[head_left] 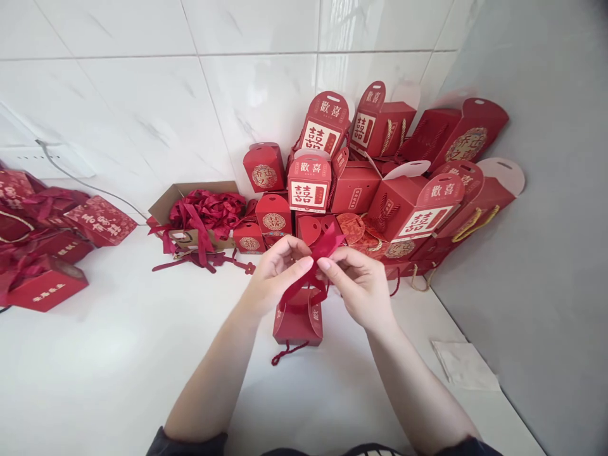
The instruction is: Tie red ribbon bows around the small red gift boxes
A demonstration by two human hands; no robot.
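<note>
While both hands work a length of red ribbon, the white countertop (118,380) carries a loose heap of red gift boxes (45,282) at far left, several tied with dark red bows. Next along, a cardboard carton (190,202) holds a tangle of spare ribbon (209,212), its tails trailing onto the counter.

At centre, the left hand (280,272) is curled, thumb and fingers (289,253) closed on the working ribbon (313,269). The right hand (356,285) meets it from the other side, thumb and forefinger pinched on the same ribbon. Step in hand: gathering a loop between the fingertips. The ribbon's lower strands drop to a small red box (297,323) just below, though the point where they join is hard to tell. A red cord (287,353) lies at the box's near edge.

Behind, banked red boxes (375,183) lean against the tile wall (118,95). At far right, a folded paper napkin (464,365) lies near the grey wall (536,253).
</note>
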